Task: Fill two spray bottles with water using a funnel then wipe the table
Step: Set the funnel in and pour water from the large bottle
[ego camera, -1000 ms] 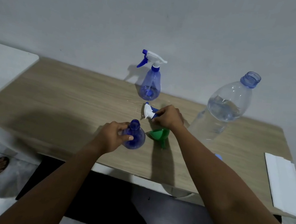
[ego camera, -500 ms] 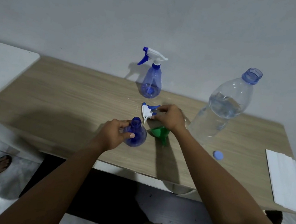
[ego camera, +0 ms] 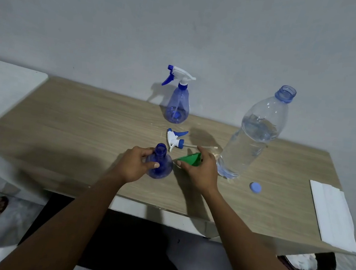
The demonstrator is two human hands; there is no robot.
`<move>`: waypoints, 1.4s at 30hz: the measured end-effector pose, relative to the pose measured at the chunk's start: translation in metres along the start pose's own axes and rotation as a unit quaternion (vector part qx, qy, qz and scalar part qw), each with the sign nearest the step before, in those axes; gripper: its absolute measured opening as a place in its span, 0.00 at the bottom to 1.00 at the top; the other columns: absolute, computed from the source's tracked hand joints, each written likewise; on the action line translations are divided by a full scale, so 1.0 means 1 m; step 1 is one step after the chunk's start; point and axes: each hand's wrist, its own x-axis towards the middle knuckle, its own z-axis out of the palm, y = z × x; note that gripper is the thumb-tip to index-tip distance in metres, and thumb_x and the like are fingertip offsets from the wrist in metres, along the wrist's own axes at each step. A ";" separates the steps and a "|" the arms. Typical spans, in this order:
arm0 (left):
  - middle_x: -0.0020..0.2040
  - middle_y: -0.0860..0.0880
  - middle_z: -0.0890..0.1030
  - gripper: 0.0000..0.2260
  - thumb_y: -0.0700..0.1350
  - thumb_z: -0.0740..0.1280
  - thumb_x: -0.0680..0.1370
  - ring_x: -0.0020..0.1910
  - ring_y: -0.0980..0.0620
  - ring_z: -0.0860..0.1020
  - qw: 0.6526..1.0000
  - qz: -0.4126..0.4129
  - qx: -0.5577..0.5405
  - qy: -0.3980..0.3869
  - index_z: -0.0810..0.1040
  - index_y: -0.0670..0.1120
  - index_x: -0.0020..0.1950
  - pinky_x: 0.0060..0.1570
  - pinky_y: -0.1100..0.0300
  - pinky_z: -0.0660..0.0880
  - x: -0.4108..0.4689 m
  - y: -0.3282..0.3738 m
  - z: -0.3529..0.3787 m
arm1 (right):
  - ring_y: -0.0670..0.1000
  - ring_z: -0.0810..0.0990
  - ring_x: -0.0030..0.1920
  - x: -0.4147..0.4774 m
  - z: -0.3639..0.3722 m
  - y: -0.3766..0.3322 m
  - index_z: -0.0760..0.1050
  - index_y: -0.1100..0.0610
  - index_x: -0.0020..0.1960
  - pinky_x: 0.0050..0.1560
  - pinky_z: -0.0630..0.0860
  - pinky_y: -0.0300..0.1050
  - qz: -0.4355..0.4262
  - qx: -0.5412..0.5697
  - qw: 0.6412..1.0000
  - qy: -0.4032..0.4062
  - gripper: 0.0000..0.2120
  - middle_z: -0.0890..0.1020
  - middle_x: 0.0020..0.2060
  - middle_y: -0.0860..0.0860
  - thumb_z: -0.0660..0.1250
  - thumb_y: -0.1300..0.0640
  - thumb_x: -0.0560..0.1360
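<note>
Left hand (ego camera: 133,165): fingers wrapped around open blue spray bottle (ego camera: 159,163), upright near the table (ego camera: 65,124) front edge. Right hand (ego camera: 199,171), just right of that bottle: fingers pinching green funnel (ego camera: 188,159). Detached trigger head (ego camera: 174,139) lies behind bottle. Capped 2nd spray bottle (ego camera: 178,103) farther behind. Uncapped water bottle (ego camera: 252,135) to its right.

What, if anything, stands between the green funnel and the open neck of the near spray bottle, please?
Nothing visible does. The right hand has its grip on the green funnel just right of the near spray bottle, which the left hand steadies. Its neck is open; the detached spray head lies behind, off that path.
</note>
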 end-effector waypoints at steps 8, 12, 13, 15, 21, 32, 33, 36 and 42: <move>0.60 0.55 0.83 0.22 0.49 0.75 0.72 0.61 0.54 0.80 1.000 -0.009 0.011 0.000 0.79 0.53 0.66 0.65 0.47 0.75 0.002 -0.001 0.003 | 0.56 0.76 0.66 0.002 -0.001 0.001 0.68 0.53 0.76 0.67 0.76 0.55 0.016 0.029 0.999 -0.006 0.43 0.78 0.68 0.54 0.82 0.45 0.66; 0.58 0.53 0.85 0.19 0.47 0.75 0.73 0.59 0.52 0.81 1.000 0.000 0.009 0.011 0.81 0.54 0.64 0.65 0.49 0.75 0.002 0.001 0.006 | 0.55 0.77 0.66 0.002 -0.003 0.004 0.69 0.52 0.75 0.67 0.76 0.55 0.013 0.027 0.999 -0.010 0.41 0.79 0.67 0.53 0.82 0.47 0.67; 0.58 0.52 0.85 0.18 0.45 0.75 0.73 0.59 0.52 0.81 1.000 0.002 0.005 0.011 0.81 0.53 0.63 0.65 0.50 0.75 0.001 0.001 0.007 | 0.55 0.77 0.65 0.002 -0.004 0.005 0.70 0.52 0.75 0.66 0.76 0.55 0.014 0.027 0.999 -0.013 0.40 0.79 0.66 0.53 0.81 0.47 0.67; 0.58 0.51 0.84 0.18 0.43 0.74 0.74 0.59 0.51 0.81 1.000 0.006 -0.003 0.008 0.81 0.51 0.63 0.64 0.51 0.75 0.002 0.002 0.009 | 0.55 0.77 0.65 0.002 -0.007 0.005 0.70 0.52 0.75 0.66 0.77 0.55 0.013 0.026 0.999 -0.016 0.40 0.79 0.66 0.53 0.81 0.47 0.68; 0.57 0.51 0.84 0.18 0.42 0.74 0.74 0.58 0.52 0.81 1.000 -0.002 -0.009 0.014 0.81 0.51 0.64 0.63 0.53 0.75 -0.008 0.002 0.003 | 0.56 0.77 0.66 -0.002 -0.003 0.003 0.67 0.52 0.76 0.66 0.77 0.56 0.015 0.036 0.999 -0.026 0.42 0.78 0.67 0.54 0.82 0.48 0.67; 0.57 0.51 0.84 0.18 0.38 0.74 0.74 0.57 0.54 0.80 1.000 0.001 -0.025 0.013 0.81 0.45 0.64 0.60 0.60 0.73 -0.013 0.005 0.002 | 0.49 0.83 0.57 -0.005 -0.020 -0.019 0.76 0.58 0.70 0.55 0.82 0.45 0.015 0.232 0.973 -0.010 0.35 0.83 0.59 0.52 0.83 0.59 0.65; 0.57 0.51 0.84 0.18 0.38 0.74 0.74 0.57 0.54 0.80 1.000 0.003 -0.027 0.014 0.81 0.45 0.64 0.60 0.60 0.74 -0.013 0.006 0.002 | 0.48 0.83 0.55 -0.003 -0.026 -0.026 0.78 0.58 0.67 0.52 0.82 0.43 0.006 0.273 0.962 -0.016 0.32 0.84 0.57 0.53 0.83 0.60 0.65; 0.57 0.50 0.85 0.18 0.40 0.74 0.74 0.57 0.54 0.81 1.000 0.007 -0.019 0.015 0.82 0.47 0.64 0.60 0.61 0.74 -0.010 0.008 0.002 | 0.51 0.84 0.57 -0.002 -0.040 -0.049 0.79 0.55 0.64 0.54 0.81 0.45 -0.007 0.366 0.929 -0.057 0.30 0.85 0.57 0.54 0.83 0.59 0.64; 0.57 0.51 0.85 0.16 0.43 0.74 0.74 0.58 0.54 0.81 1.000 0.002 -0.006 0.011 0.83 0.49 0.62 0.62 0.55 0.75 -0.010 0.009 0.002 | 0.58 0.81 0.65 -0.002 -0.033 -0.071 0.78 0.55 0.66 0.64 0.79 0.55 -0.045 0.400 0.903 -0.147 0.28 0.84 0.61 0.57 0.79 0.64 0.67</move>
